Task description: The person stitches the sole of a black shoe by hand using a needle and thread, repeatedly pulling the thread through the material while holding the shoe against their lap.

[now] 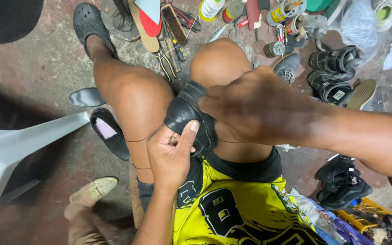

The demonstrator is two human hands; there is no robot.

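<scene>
A black leather shoe (184,111) is clamped between my bare knees, its toe pointing away from me. My left hand (171,156) grips the shoe from below, thumb pressed up along its side. My right hand (255,106) lies over the shoe's right side, fingers closed on its edge. A thin dark thread (134,140) runs from my left hand across my left thigh. Whether my right hand also holds a needle or tool is hidden.
Tools, brushes, a thread spool (210,8) and tins lie on the concrete floor ahead. Black sandals (334,75) sit at right, a black shoe (110,131) at left, dark shoes (343,179) by my right hip. A white plastic chair (19,145) stands left.
</scene>
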